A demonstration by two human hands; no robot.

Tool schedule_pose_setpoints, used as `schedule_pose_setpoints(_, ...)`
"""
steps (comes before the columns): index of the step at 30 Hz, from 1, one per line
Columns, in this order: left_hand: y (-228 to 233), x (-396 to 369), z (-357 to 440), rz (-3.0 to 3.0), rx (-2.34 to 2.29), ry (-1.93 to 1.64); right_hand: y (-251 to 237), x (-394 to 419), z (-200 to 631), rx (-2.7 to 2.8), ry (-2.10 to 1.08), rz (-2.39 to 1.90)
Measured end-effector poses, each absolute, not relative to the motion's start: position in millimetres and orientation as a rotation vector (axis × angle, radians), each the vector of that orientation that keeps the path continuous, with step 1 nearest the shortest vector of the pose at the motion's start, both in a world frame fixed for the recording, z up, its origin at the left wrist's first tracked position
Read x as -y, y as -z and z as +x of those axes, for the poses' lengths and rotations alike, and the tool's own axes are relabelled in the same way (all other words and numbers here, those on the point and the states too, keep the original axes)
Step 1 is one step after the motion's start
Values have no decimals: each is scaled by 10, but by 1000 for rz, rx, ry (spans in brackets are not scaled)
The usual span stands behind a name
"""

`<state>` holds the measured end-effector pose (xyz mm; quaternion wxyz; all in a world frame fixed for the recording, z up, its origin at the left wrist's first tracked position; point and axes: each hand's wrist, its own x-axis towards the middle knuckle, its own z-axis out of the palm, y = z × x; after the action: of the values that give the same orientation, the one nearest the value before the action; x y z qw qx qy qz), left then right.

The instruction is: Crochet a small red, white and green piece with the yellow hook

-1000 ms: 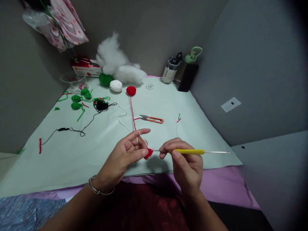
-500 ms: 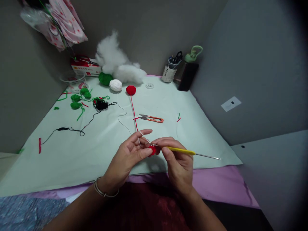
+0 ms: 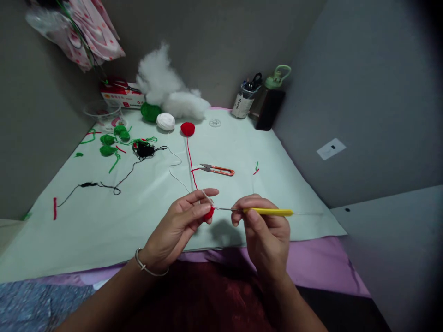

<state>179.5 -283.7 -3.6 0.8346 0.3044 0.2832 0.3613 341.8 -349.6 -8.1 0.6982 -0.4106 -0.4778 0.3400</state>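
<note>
1. Crochet piece (image 3: 208,213): small, red, rounded; pinched between the thumb and fingers of the left hand (image 3: 180,226), above the near edge of the pale green sheet (image 3: 104,221).
2. Left hand: fingers closed on the crochet piece; index finger extended, with a white thread (image 3: 178,177) running over it. A metal bracelet (image 3: 148,268) sits on the wrist.
3. Right hand (image 3: 266,230): fingers clasped around the yellow handle of the crochet hook (image 3: 266,211), thumb and index finger gripping near the front of the handle.
4. Crochet hook: lies almost level, metal tip at the crochet piece, rear shaft pointing to the right. Whether the tip is inside the stitches cannot be told.
5. Red yarn (image 3: 190,161): a strand runs from the left hand away across the sheet to the red yarn ball (image 3: 187,128).
6. Thread snips (image 3: 218,170): orange handle, flat on the sheet, just right of the red yarn strand, well apart from both hands.
7. Far side of sheet: white yarn ball (image 3: 165,121) beside the red ball, green yarn ball (image 3: 149,112) behind it, white stuffing (image 3: 166,90) against the wall.
8. Left area of sheet: green crocheted pieces (image 3: 109,144) and a tangle of black yarn (image 3: 144,150).
9. Far right corner: a jar of tools (image 3: 244,101) next to a dark bottle with a green lid (image 3: 272,103).
</note>
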Motion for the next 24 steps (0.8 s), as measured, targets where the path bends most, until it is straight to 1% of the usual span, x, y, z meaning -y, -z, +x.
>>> schedule_pose_setpoints(2,34,2864,1813,717,-618,-788,77,3476,3400,1080,-834,-902)
schedule_pose_setpoints(6,54,2906,1838,825,-633,-792,127,3441,3379,1143,-783,-988)
schedule_pose_setpoints(12,46,2865,1807,932,-646,-835,145,3405,3432,977,-954,-910)
schedule_pose_setpoints(15,32,2864,1793,948,-667,-829,111,3400,3456,954,-977,-874)
schedule_pose_setpoints(19,27,2886,1775,957,-683,-822,93,3435,3483,1045,-934,-891)
schedule_pose_setpoints(24,7,2904,1772,1000,-711,-829,83,3516,3499,1215,-758,-941)
